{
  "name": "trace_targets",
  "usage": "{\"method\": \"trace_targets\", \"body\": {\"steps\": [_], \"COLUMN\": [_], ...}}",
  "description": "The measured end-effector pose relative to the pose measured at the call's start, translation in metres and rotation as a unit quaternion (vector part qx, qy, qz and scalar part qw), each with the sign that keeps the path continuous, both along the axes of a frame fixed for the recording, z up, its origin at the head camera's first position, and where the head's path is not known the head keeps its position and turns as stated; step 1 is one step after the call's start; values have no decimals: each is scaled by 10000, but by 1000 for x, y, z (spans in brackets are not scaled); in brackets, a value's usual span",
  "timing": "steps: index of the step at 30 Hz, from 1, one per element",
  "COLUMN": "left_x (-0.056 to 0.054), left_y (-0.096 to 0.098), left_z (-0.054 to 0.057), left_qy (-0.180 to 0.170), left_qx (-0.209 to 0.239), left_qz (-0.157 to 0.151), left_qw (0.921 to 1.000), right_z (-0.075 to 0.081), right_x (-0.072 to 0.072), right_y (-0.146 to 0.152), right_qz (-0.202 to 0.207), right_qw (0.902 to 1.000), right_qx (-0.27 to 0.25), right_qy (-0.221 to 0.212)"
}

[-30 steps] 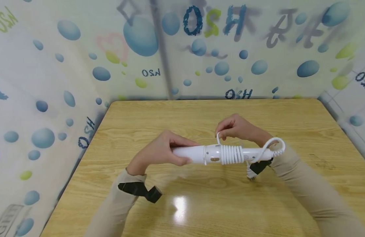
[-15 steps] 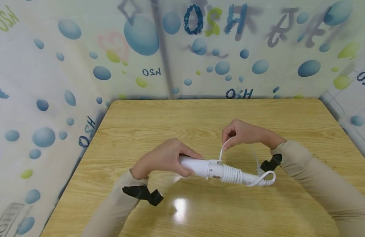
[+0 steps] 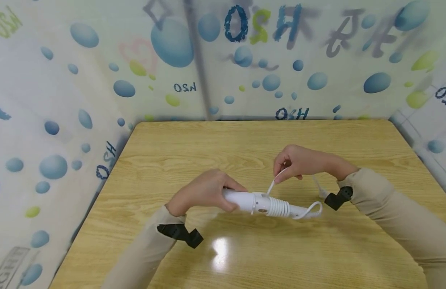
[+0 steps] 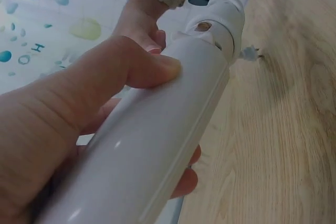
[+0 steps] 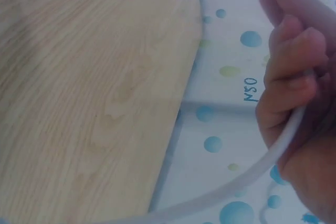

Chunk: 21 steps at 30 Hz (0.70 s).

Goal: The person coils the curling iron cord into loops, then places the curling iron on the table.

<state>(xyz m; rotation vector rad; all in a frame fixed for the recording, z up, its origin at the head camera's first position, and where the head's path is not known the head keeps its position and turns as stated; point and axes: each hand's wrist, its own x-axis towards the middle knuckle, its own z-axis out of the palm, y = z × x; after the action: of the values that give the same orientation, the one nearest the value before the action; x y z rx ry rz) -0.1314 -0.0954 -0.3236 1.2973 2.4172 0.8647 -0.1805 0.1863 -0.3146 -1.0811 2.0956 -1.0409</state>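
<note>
My left hand [image 3: 205,192] grips the thick barrel of a white hair styling iron [image 3: 241,200], thumb lying along its near side. The iron slants, its thin handle end down to the right, above the table. Coils of white cord [image 3: 279,208] are wound round its middle, and a loop stands at the handle's end. Beyond it, my right hand [image 3: 306,162] pinches a stretch of cord that rises from beside the coils. In the right wrist view, the cord [image 5: 220,190] runs through the curled fingers. The plug [image 3: 323,194] hangs below the right wrist.
A wood-grain table [image 3: 194,144] lies beneath both hands. Its far edge meets a wall covering [image 3: 244,88] printed with blue and green drops, and similar covering stands along both sides. Each wrist wears a black strap-on camera [image 3: 338,198].
The iron has dropped lower and tipped from nearly level to slanting. My right hand has shifted right with the pinched cord, drawing out more of it. The plug has swung right, away from the handle.
</note>
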Motion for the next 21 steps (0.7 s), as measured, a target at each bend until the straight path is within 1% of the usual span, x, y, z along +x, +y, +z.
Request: {"method": "trace_targets", "body": {"steps": [2, 4, 7, 10, 14, 17, 19, 21], "left_x": [-2, -3, -5, -6, -8, -10, -11, -12], "left_y": [1, 2, 1, 2, 3, 3, 2, 2], "left_z": [-1, -3, -5, -6, -6, -7, -8, -10], "left_qy": [147, 161, 203, 330, 517, 554, 604, 726], "left_qx": [-81, -177, -345, -448, -465, -467, -478, -485], "left_qz": [40, 151, 399, 678, 1088, 1443, 1628, 1806], "left_qw": [9999, 9996, 9984, 9961, 9916, 9869, 9837, 9797], "right_z": [3, 5, 9, 13, 20, 24, 25, 25], "right_x": [2, 4, 7, 11, 16, 20, 23, 27], "right_y": [1, 2, 3, 3, 4, 4, 4, 3], "right_qz": [-15, -42, -66, -120, -323, -470, -534, -600], "right_qw": [9999, 9994, 9988, 9980, 9956, 9928, 9912, 9902], "right_qx": [153, 308, 433, 504, 725, 946, 1048, 1092], "right_qy": [71, 132, 234, 374, 497, 564, 601, 636]}}
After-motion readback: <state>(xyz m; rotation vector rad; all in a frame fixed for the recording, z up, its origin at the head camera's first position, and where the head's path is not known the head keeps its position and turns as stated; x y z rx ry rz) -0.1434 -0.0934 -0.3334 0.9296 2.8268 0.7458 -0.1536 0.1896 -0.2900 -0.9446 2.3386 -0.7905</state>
